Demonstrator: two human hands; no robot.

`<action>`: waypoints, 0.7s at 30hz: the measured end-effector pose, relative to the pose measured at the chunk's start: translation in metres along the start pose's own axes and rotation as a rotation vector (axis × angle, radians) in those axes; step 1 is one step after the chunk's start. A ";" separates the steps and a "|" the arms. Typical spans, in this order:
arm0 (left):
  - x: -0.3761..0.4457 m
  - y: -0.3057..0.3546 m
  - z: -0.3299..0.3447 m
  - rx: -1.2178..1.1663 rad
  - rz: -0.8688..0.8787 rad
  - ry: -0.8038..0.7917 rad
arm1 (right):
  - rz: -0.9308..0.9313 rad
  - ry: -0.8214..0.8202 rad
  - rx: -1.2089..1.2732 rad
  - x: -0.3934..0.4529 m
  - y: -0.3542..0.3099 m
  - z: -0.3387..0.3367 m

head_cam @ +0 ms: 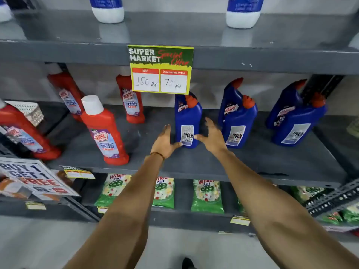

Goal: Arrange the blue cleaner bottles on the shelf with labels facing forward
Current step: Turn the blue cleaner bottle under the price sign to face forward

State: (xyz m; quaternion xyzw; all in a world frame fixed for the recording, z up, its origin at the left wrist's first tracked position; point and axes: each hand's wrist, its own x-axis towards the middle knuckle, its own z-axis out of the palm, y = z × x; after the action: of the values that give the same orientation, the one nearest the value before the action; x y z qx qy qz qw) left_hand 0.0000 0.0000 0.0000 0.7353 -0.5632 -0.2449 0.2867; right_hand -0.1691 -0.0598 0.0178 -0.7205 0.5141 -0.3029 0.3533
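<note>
Bracketing the blue bottle (187, 121) between your spread hands.
Left hand (164, 141) and right hand (212, 137) flank it, thumbs on its base; back label faces you, so turn it.

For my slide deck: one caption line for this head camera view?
Both hands, left and right, open around a blue bottle on the grey shelf.

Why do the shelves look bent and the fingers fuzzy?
Head view: the wide-angle lens bows the shelf edges and tilts the red bottles; the right hand has motion-blurred fingers beside the blue bottle; the left hand is sharper; far corners look soft.
</note>
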 end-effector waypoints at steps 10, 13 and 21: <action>0.037 0.013 -0.005 -0.389 -0.072 -0.054 | 0.069 -0.082 0.250 0.025 0.001 0.007; 0.043 0.015 -0.005 -0.438 -0.068 -0.063 | 0.074 -0.065 0.266 0.027 0.001 0.009; 0.037 0.004 -0.012 -0.437 -0.009 -0.044 | 0.051 -0.158 0.365 0.021 -0.005 0.001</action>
State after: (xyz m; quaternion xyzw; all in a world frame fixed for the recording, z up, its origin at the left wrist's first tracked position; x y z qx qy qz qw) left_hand 0.0141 -0.0350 0.0097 0.6528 -0.4994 -0.3784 0.4259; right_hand -0.1598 -0.0786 0.0226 -0.6528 0.4394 -0.3245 0.5249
